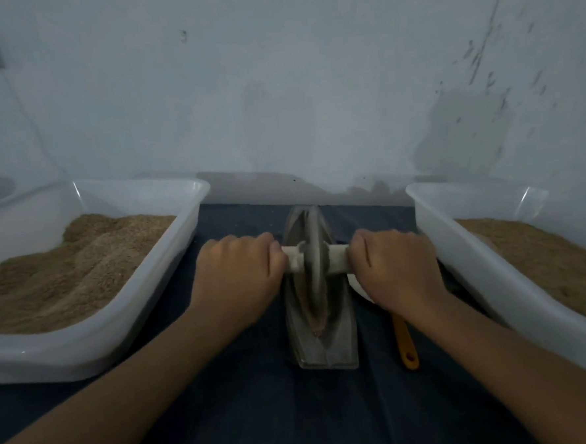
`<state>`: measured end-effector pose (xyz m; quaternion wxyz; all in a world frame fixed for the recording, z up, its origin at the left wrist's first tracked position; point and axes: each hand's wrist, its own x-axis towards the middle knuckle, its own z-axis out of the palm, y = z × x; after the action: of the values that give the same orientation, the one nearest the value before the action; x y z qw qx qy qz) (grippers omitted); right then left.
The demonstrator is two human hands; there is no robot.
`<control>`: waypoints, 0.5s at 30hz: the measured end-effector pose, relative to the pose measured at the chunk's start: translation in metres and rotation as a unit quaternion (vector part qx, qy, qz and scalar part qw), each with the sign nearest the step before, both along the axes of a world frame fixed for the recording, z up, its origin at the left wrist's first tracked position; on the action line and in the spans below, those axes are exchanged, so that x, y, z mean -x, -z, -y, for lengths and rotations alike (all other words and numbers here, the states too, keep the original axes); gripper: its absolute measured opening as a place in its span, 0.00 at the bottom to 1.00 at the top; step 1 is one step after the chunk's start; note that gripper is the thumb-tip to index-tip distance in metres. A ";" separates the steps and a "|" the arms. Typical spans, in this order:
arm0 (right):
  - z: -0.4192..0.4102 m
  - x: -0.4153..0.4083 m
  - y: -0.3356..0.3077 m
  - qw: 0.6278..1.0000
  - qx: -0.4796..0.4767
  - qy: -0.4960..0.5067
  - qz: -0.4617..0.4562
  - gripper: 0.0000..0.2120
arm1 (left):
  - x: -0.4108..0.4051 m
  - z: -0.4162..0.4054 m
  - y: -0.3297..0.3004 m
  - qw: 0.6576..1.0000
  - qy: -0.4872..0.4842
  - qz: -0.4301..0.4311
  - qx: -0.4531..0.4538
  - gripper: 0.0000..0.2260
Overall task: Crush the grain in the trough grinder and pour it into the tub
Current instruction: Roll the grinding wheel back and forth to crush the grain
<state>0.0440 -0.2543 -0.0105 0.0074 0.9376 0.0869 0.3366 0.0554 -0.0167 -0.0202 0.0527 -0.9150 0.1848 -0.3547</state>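
Crushing was in hand: left hand and right hand each gripped the axle of the wheel in the trough grinder; next, probably rolling it along the grain

dim, bluish cast | soft shadows, no glare | slight overall blur | wide-angle bending at edges

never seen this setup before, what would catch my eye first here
Dead centre, the left hand and right hand grip the axle of a grinding wheel standing in a narrow metal trough. A white tub of brown grain flanks each side.
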 end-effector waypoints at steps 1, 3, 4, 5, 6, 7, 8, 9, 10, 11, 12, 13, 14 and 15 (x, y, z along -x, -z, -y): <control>0.001 0.011 0.005 0.999 -0.019 -0.026 0.025 0.19 | 0.009 -0.002 0.001 0.999 0.007 0.006 0.032 0.14; 0.004 0.030 0.010 0.996 -0.048 -0.057 0.058 0.16 | 0.027 -0.003 0.000 0.996 0.030 0.027 0.083 0.14; 0.005 0.035 0.010 0.995 -0.055 -0.060 0.063 0.15 | 0.034 -0.003 0.000 0.995 0.031 0.035 0.090 0.13; 0.005 0.035 0.011 0.994 -0.054 -0.064 0.071 0.15 | 0.037 -0.003 0.000 0.995 0.027 0.038 0.091 0.13; 0.006 0.034 0.010 0.994 -0.049 -0.069 0.073 0.15 | 0.038 -0.002 0.000 0.995 0.021 0.036 0.091 0.13; 0.005 0.030 0.010 0.994 -0.039 -0.073 0.070 0.15 | 0.037 -0.001 0.001 0.996 0.009 0.034 0.088 0.13; 0.004 0.024 0.009 0.994 -0.031 -0.078 0.065 0.16 | 0.034 -0.001 0.002 0.996 -0.006 0.032 0.082 0.14; 0.005 0.016 0.007 0.995 -0.028 -0.079 0.060 0.17 | 0.028 0.000 0.004 0.997 -0.017 0.028 0.072 0.15; 0.004 0.005 0.002 0.995 -0.030 -0.074 0.052 0.19 | 0.022 -0.001 0.005 0.998 -0.021 0.022 0.060 0.14; 0.003 -0.006 -0.002 0.997 -0.027 -0.061 0.043 0.20 | 0.016 -0.001 0.004 0.999 -0.017 0.019 0.040 0.13; 0.002 -0.018 -0.006 0.999 0.006 -0.036 0.028 0.19 | 0.009 -0.001 0.004 1.000 -0.009 0.009 0.015 0.12; 0.004 -0.031 -0.008 0.997 0.072 -0.012 0.012 0.17 | 0.000 -0.001 0.002 1.000 0.003 0.002 -0.009 0.12; 0.004 -0.044 -0.011 0.991 0.137 -0.001 -0.011 0.12 | -0.009 -0.001 -0.001 1.000 0.008 -0.007 -0.029 0.13; 0.005 -0.055 -0.014 0.983 0.177 0.003 -0.049 0.07 | -0.020 0.000 -0.005 0.999 0.005 -0.027 -0.045 0.13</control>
<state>0.0987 -0.2596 0.0040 0.1697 0.9371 0.1423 0.2699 0.0752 -0.0163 -0.0157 0.0869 -0.9200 0.2060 -0.3218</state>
